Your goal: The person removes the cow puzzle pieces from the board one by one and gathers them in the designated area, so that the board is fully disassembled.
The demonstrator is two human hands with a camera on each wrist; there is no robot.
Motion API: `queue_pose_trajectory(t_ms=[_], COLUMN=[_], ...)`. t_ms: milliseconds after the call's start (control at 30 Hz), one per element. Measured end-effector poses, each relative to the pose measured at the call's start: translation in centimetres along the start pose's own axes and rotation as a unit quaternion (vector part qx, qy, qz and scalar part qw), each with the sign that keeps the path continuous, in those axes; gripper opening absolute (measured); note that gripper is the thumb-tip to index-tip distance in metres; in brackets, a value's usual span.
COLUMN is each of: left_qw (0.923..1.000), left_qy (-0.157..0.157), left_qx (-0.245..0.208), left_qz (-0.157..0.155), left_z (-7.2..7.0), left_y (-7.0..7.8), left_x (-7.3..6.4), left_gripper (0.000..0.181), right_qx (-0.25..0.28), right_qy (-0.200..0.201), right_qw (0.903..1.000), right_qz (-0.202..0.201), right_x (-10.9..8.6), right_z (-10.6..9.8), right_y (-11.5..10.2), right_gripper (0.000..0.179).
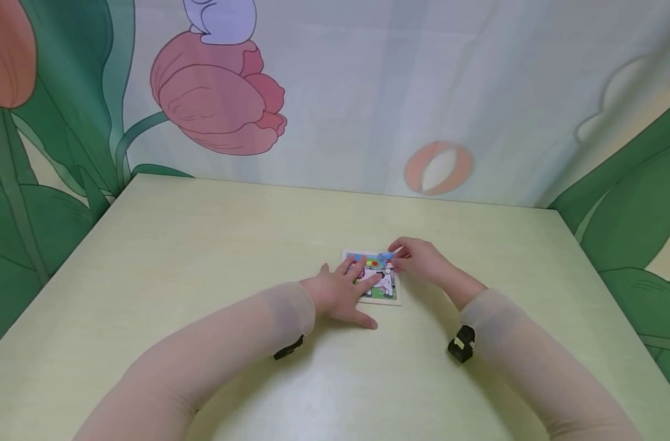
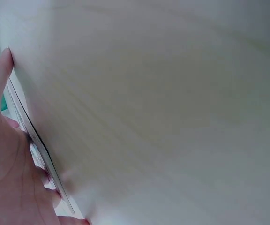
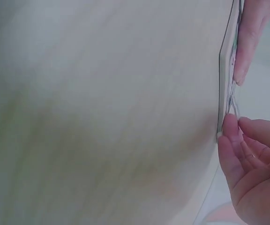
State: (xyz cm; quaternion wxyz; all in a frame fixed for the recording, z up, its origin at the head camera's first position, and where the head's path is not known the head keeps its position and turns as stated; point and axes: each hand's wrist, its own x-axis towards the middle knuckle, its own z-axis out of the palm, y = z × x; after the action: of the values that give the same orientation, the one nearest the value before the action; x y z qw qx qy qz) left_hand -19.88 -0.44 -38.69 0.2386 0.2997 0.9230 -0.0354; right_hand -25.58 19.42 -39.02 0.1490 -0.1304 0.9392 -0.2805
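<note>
A small square jigsaw puzzle (image 1: pixel 389 288) in a pale wooden frame lies on the table, showing a white cow-like animal on green and blue. My left hand (image 1: pixel 340 294) spreads its fingers over the puzzle's left part, and its thumb rests on the table by the near edge. At the far right corner my right hand (image 1: pixel 423 263) pinches a blue puzzle piece (image 1: pixel 386 257). Seen from the right wrist, that piece (image 3: pixel 234 107) tilts up from the board between thumb and fingertip. The left wrist view has the left palm (image 2: pixel 13 173) beside the board's thin edge (image 2: pixel 41 145).
The pale wooden table (image 1: pixel 191 245) stretches around the puzzle. Behind it hangs a curtain (image 1: pixel 357 110) printed with tulips and leaves. Black wrist devices (image 1: pixel 462 344) sit under both sleeves.
</note>
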Motion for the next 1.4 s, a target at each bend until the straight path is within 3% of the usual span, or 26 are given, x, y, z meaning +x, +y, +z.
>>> queue_pose_trajectory(t_ms=[1000, 1233, 1400], left_qw=[0.9999, 0.9996, 0.9994], left_qy=[0.014, 0.025, 0.03], left_qx=[0.002, 0.003, 0.0], left_qz=[0.004, 0.012, 0.015], left_z=[0.6, 0.5, 0.6], left_y=[-0.1, -0.5, -0.7], left_x=[0.3, -0.1, -0.1], left_gripper=[0.092, 0.092, 0.092], right_qx=[0.11, 0.092, 0.107], right_qy=[0.006, 0.009, 0.011], right_qw=[0.9938, 0.9955, 0.994], right_qz=[0.01, 0.02, 0.018], right_x=[-2.0, -2.5, -2.8], right_z=[-1.0, -1.4, -1.9], right_y=[3.0, 3.4, 4.1], right_gripper=[0.026, 0.026, 0.027])
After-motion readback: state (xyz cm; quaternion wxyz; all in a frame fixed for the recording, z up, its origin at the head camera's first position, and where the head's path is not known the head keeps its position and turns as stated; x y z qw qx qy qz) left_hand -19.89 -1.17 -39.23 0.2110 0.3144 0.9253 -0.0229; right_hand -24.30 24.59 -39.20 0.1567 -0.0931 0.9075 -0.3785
